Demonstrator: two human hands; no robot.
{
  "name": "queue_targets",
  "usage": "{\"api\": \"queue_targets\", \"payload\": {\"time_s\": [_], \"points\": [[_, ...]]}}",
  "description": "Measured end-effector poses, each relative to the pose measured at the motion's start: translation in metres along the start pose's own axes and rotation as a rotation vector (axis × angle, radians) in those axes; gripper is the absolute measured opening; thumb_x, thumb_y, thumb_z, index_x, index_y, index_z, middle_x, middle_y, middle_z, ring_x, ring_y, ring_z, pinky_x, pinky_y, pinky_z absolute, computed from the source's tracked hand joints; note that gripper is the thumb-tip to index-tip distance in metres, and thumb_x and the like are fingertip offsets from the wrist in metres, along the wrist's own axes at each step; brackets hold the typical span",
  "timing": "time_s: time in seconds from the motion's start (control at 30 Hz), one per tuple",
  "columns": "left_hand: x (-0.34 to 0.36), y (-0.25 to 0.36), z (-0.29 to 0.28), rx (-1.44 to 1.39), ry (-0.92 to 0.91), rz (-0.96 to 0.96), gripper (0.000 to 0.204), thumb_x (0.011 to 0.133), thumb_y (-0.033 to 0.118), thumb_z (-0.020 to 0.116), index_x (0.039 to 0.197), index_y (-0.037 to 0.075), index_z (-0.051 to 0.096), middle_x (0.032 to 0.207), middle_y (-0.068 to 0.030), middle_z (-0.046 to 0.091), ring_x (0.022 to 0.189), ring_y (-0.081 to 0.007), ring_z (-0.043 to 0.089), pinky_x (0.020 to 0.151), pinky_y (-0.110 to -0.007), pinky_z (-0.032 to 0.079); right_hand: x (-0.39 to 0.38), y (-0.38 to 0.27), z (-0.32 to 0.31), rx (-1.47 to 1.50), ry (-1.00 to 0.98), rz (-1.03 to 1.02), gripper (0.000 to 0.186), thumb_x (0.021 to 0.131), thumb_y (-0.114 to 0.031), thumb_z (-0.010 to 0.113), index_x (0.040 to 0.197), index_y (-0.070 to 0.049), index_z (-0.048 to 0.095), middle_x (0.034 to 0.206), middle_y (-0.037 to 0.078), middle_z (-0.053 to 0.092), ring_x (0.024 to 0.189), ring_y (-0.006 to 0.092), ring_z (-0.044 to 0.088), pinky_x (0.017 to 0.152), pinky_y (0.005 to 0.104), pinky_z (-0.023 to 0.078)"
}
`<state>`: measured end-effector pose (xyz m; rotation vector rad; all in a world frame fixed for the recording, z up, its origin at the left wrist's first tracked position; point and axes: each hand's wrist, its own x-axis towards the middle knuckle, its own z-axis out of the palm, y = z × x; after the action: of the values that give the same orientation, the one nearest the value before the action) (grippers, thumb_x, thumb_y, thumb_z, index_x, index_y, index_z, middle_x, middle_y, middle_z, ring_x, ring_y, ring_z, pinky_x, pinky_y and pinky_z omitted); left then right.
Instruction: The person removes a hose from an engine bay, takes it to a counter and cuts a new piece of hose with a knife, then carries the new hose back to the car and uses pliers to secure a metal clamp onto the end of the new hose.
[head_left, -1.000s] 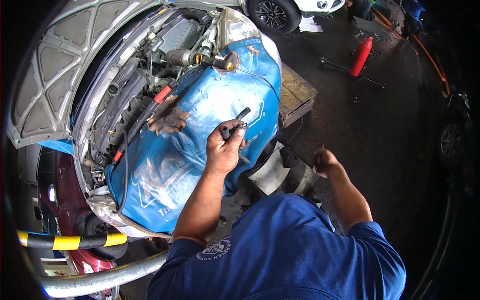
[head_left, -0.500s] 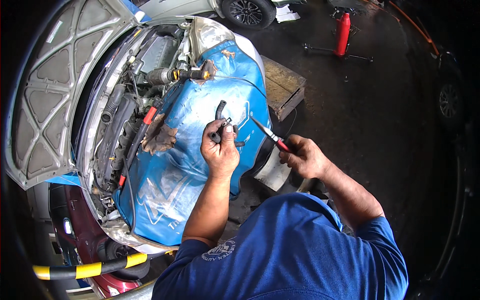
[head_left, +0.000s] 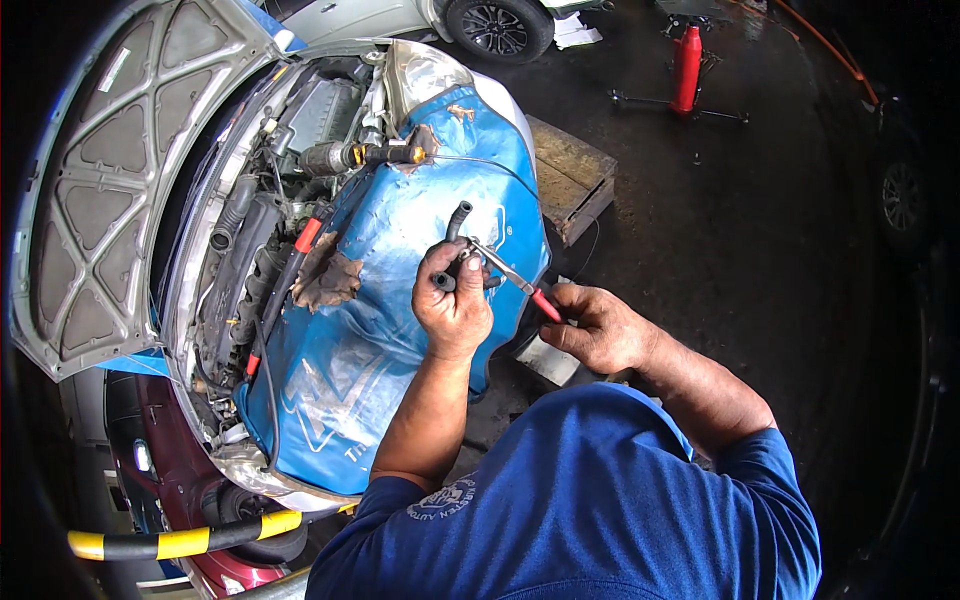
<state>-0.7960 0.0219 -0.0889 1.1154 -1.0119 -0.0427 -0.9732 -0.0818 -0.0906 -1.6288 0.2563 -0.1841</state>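
Just off my picture's centre, toward two o'clock, the red-handled pliers (head_left: 520, 281) slant, long axis from four to ten, tips toward ten. My right hand (head_left: 605, 328) is wrapped round their handles, hiding the ends. My left hand (head_left: 455, 315) pinches a black hose (head_left: 459, 218), one end toward one o'clock, its middle behind my fingers; what the tips bite, I can't tell. Beyond, toward nine, spreads a blue cover (head_left: 370, 350).

Blue shirt (head_left: 590, 500), pale emblem (head_left: 445, 499), perhaps printed.
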Motion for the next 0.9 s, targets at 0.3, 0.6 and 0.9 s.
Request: {"api": "queue_targets", "payload": {"time_s": [0.3, 0.6, 0.9], "points": [[0.000, 0.000, 0.004, 0.072, -0.003, 0.111, 0.022, 0.093, 0.002, 0.057, 0.112, -0.002, 0.049, 0.106, -0.0177, 0.062, 0.091, -0.0193, 0.064, 0.074, -0.030, 0.057, 0.004, 0.002, 0.013, -0.017, 0.092, -0.137, 0.018, 0.086, -0.015, 0.062, 0.093, 0.000, 0.057, 0.079, 0.014, 0.060, 0.075, 0.0241, 0.060, 0.070, 0.0377, 0.049], [0.004, -0.012, -0.003, 0.327, -0.013, 0.283, 0.022, 0.094, 0.002, 0.055, 0.113, -0.002, 0.046, 0.106, -0.0195, 0.060, 0.096, -0.0224, 0.062, 0.081, -0.031, 0.055, 0.009, 0.008, 0.022, -0.112, 0.197, -0.231, 0.016, 0.086, -0.014, 0.063, 0.090, 0.000, 0.057, 0.079, 0.015, 0.056, 0.075, 0.0262, 0.059, 0.069, 0.0378, 0.047], [0.005, -0.015, -0.001, 0.275, 0.008, 0.308, 0.022, 0.094, 0.003, 0.054, 0.112, -0.003, 0.045, 0.104, -0.0187, 0.060, 0.095, -0.0239, 0.063, 0.081, -0.033, 0.056, 0.008, 0.001, 0.022, 0.057, 0.213, -0.120, 0.014, 0.088, -0.013, 0.061, 0.086, 0.000, 0.056, 0.078, 0.012, 0.056, 0.073, 0.0195, 0.057, 0.067, 0.0363, 0.047]]}}
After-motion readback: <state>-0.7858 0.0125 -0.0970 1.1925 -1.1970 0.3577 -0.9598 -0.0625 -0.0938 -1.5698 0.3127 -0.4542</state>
